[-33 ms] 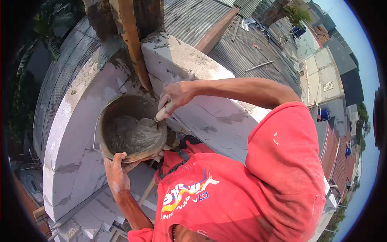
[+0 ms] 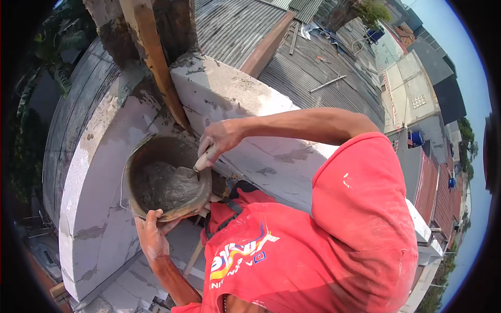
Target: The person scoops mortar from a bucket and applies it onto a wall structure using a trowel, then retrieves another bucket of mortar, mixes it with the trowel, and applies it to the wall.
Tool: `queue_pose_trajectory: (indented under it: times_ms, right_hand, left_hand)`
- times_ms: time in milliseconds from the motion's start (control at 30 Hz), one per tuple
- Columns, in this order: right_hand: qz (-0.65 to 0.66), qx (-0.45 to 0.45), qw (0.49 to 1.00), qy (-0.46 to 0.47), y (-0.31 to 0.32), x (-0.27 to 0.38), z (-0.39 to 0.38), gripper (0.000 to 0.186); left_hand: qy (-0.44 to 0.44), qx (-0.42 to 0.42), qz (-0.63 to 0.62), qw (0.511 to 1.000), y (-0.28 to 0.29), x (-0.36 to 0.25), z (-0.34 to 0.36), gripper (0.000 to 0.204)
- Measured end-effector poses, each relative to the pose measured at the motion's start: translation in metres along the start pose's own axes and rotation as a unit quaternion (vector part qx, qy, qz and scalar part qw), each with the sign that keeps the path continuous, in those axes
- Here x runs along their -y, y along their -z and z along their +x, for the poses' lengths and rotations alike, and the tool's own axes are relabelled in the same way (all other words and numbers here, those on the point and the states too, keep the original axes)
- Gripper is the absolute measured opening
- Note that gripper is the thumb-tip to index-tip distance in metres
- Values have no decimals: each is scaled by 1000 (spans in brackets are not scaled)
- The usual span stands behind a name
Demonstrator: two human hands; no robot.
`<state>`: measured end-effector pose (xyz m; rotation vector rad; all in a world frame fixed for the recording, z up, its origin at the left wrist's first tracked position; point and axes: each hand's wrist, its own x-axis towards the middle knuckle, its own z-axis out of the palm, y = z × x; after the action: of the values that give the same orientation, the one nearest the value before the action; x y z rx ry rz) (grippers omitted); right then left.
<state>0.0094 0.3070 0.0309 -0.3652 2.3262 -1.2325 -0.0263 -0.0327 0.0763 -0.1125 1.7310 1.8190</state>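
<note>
Your left hand (image 2: pixel 152 239) grips the bucket (image 2: pixel 169 145) by its rim, near the wall (image 2: pixel 99 208); your right hand (image 2: pixel 218 140) grips the trowel (image 2: pixel 201 164), blade in mortar (image 2: pixel 156 189); best brace the rim firmly.

The left grip (image 2: pixel 152 241) holds a bucket (image 2: pixel 151 148) by its rim, thumb over the edge; the right grip (image 2: pixel 222 139) wraps the handle of a trowel (image 2: pixel 204 161), its blade in grey mortar (image 2: pixel 159 185). Pale block walls (image 2: pixel 242 91) meet behind, beside a wooden post (image 2: pixel 154 55), with corrugated roofing (image 2: pixel 232 31) beyond.
</note>
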Motion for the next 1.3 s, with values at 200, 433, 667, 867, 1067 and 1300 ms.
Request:
queue_pose_trajectory:
  times_ms: [200,433,667,867,1067,1300]
  right_hand:
    - [145,-94,980,-99,-57,27,-35,41]
    - [142,-187,970,-59,-61,21,-49,53]
    - [129,-208,962,-122,-35,66,-82,47]
    - [151,-267,941,-143,-4,102,-114,51]
    - [123,-341,916,-173,34,121,-153,52]
    - [35,-402,877,-262,95,151,-202,61]
  left_hand:
    - [11,18,-36,999,4,14,5,64]
    - [-6,35,-77,996,2,20,18,53]
    - [2,88,-150,985,0,15,35,14]
    - [35,152,-183,971,-17,-1,37,16]
    - [23,151,-202,967,-40,-8,40,21]
    - [21,143,-210,967,-50,-13,40,38]
